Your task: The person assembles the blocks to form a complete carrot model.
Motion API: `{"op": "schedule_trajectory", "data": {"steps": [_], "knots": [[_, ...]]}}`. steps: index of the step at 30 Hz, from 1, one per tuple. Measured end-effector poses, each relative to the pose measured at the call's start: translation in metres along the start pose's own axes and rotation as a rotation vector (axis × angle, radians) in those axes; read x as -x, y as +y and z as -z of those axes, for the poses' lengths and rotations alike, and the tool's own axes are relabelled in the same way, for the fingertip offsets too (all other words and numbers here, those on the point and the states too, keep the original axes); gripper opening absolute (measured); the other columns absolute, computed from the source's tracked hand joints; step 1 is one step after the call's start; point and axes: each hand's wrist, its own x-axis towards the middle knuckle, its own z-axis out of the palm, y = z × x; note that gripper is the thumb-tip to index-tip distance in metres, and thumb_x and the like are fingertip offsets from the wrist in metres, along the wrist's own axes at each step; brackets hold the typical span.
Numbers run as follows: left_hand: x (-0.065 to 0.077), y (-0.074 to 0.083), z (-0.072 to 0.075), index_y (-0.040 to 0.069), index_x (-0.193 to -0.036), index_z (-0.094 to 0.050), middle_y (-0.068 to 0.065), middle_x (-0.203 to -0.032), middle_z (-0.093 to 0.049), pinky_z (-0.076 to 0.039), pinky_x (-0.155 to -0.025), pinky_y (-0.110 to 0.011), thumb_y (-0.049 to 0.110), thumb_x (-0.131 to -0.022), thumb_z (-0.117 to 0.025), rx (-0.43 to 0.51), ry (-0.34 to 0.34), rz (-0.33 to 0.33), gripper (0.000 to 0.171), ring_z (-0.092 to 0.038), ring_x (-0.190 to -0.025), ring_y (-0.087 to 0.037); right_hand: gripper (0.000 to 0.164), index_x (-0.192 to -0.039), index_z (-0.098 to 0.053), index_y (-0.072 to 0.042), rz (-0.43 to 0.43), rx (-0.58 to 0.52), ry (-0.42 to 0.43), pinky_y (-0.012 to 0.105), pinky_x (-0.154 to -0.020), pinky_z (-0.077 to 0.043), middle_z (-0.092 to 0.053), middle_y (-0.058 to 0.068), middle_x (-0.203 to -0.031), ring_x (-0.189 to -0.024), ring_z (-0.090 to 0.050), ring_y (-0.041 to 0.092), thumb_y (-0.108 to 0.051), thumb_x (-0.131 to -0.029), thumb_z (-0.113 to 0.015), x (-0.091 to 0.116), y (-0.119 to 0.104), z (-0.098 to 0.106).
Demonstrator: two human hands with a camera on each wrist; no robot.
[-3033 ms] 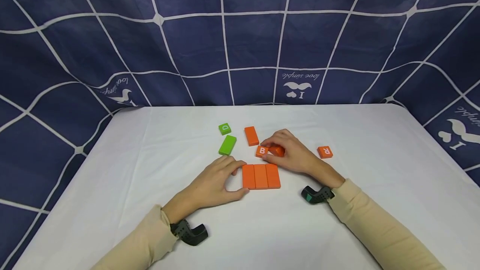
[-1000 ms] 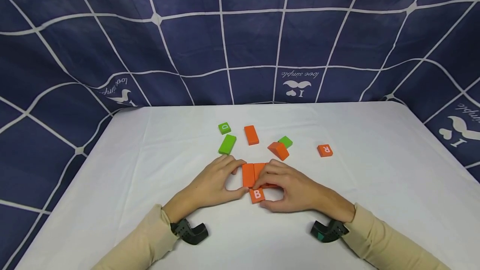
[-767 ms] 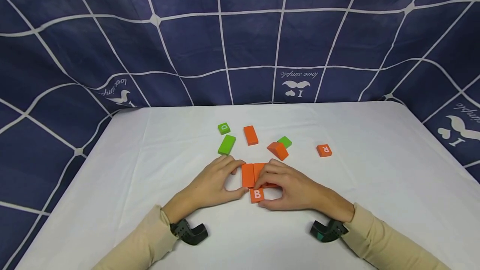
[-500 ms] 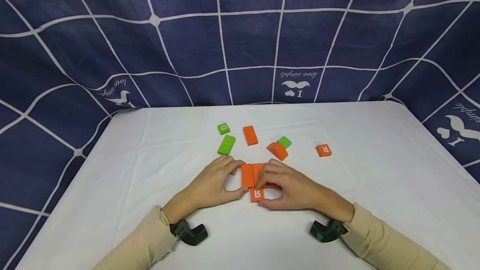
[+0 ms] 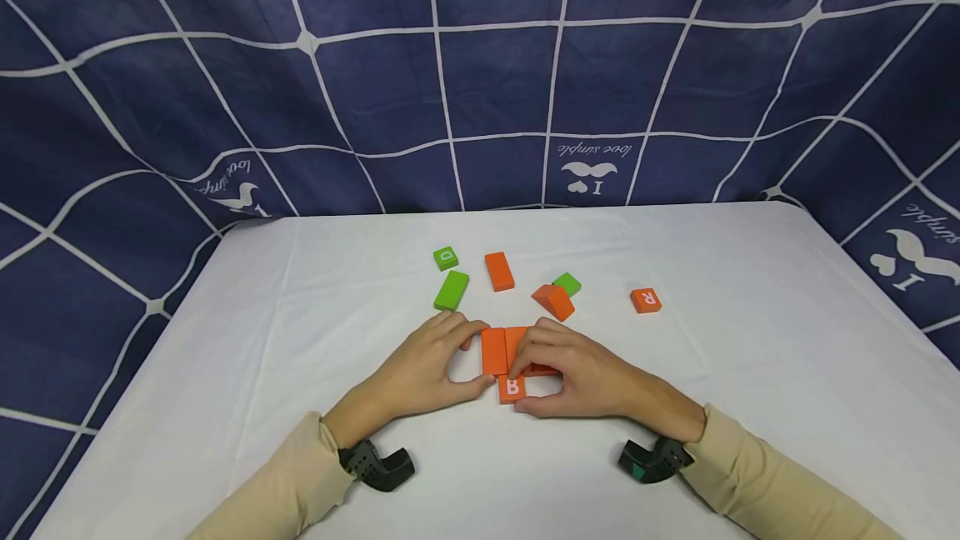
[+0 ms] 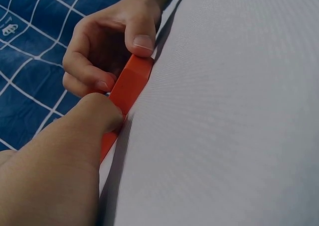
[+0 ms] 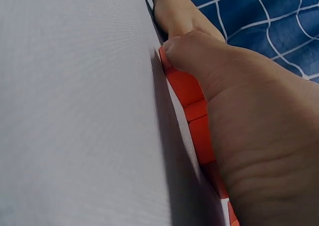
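Observation:
Three orange blocks lie side by side in a row in the head view; the left orange block (image 5: 492, 352) shows fully and the right one is mostly covered. My left hand (image 5: 420, 369) holds that left block by its ends, index fingertip at the far corner and thumb at the near one. Below the row, against its near edge, sits a small orange letter block (image 5: 512, 391) marked B. My right hand (image 5: 581, 369) pinches this letter block between thumb and fingers. In the left wrist view, the right thumb presses on the end of the orange letter block (image 6: 132, 84).
Beyond the hands lie a green block (image 5: 452, 291), a green D block (image 5: 446, 257), an orange block (image 5: 499, 272), an orange wedge-shaped block (image 5: 553, 302) touching a green piece (image 5: 567, 284), and an orange R block (image 5: 646, 301). A white cloth (image 5: 712, 340) covers the table.
Since three seconds ago my right hand has brought the B block from beside the wedge-shaped block to the row's near edge. Over the last second both hands have hardly moved.

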Motion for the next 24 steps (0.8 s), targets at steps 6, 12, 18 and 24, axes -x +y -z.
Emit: {"op": "schedule_trajectory", "data": {"steps": [6,12,18,24], "knots": [[-0.001,0.000,0.000,0.014,-0.133,-0.063,0.010,-0.096,-0.050,-0.046,-0.084,-0.029,0.050,-0.086,-0.075,-0.005,-0.001,0.000,0.060,-0.047,-0.096,-0.008,0.028,-0.106,-0.071,-0.031,-0.020,-0.031,-0.009,0.029,-0.100,-0.048,-0.062,-0.021,-0.109,-0.110,-0.055,0.001,-0.044,-0.085,-0.084,0.000,0.000,0.003],[0.001,0.001,-0.001,0.013,-0.134,-0.063,0.010,-0.097,-0.050,-0.047,-0.086,-0.031,0.050,-0.086,-0.075,0.006,0.001,0.013,0.062,-0.047,-0.097,-0.008,0.028,-0.109,-0.072,-0.031,-0.057,-0.104,-0.027,0.029,-0.096,-0.050,-0.066,-0.021,-0.108,-0.104,-0.058,0.001,-0.043,-0.086,-0.083,0.002,0.001,0.010],[0.002,0.002,-0.002,0.013,-0.134,-0.063,0.009,-0.098,-0.050,-0.047,-0.085,-0.030,0.051,-0.086,-0.075,0.002,-0.001,0.007,0.062,-0.047,-0.097,-0.008,0.029,-0.113,-0.074,-0.027,-0.135,-0.190,-0.038,0.027,-0.084,-0.053,-0.070,-0.015,-0.108,-0.095,-0.062,0.007,-0.033,-0.087,-0.084,0.008,0.008,0.033],[0.001,0.000,-0.001,0.013,-0.134,-0.063,0.010,-0.097,-0.050,-0.046,-0.085,-0.030,0.051,-0.086,-0.075,0.001,0.011,-0.001,0.062,-0.046,-0.097,-0.008,0.026,-0.113,-0.075,-0.024,-0.289,-0.209,-0.068,0.028,-0.076,-0.051,-0.071,-0.009,-0.102,-0.088,-0.060,0.012,-0.029,-0.088,-0.083,0.014,0.027,0.066]]}}
